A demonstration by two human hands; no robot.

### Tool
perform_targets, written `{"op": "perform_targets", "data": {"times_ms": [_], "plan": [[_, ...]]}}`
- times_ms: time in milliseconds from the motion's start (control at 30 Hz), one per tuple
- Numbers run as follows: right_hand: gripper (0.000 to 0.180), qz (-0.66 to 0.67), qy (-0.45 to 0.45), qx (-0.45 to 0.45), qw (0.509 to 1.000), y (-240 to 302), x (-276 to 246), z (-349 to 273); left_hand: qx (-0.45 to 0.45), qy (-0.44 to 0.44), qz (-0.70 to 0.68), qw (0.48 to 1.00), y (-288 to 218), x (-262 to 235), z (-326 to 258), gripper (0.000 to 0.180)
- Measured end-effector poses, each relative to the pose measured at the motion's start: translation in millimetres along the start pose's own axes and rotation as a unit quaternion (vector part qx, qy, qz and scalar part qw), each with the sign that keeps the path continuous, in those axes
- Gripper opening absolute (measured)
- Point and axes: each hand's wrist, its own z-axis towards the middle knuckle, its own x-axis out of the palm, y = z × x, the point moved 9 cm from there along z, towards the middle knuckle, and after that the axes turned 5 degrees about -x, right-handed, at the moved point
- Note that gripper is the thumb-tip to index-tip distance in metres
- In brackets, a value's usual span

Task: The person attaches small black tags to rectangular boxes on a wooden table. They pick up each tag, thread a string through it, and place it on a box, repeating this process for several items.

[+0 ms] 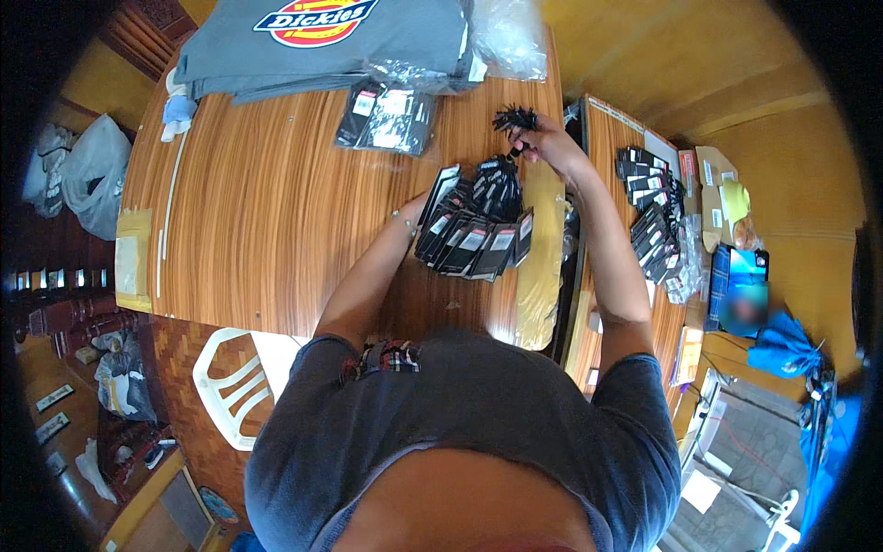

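Observation:
A fanned bundle of black hang tags (474, 241) with white labels is in front of me near the table's right side. Black tag strings (497, 179) gather at the top of the bundle. My right hand (550, 145) is closed around a bunch of these strings, and their ends (513, 118) stick out past the fingers. My left hand (416, 208) is at the left side of the tags, against them; its fingers are hidden behind the cards.
Grey folded shirts (322, 55) with a printed logo lie at the far edge beside clear plastic (509, 37). Black packets (386, 118) sit nearer. More tags (648, 198) lie on the right-hand table. A white plastic chair (230, 391) stands at the left.

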Motion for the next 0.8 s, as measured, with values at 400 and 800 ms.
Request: {"op": "perform_targets", "data": {"times_ms": [400,800], "plan": [[0.010,0.016,0.012,-0.090,0.996,-13.7,-83.0,172.2,0.290,-0.238,0.136,0.917,-72.6,-38.6,28.9,0.053],[0.032,0.001,-0.112,-0.238,0.965,11.7,-152.5,150.6,0.452,-0.314,0.528,0.647,-18.3,35.2,-15.4,0.058]]}}
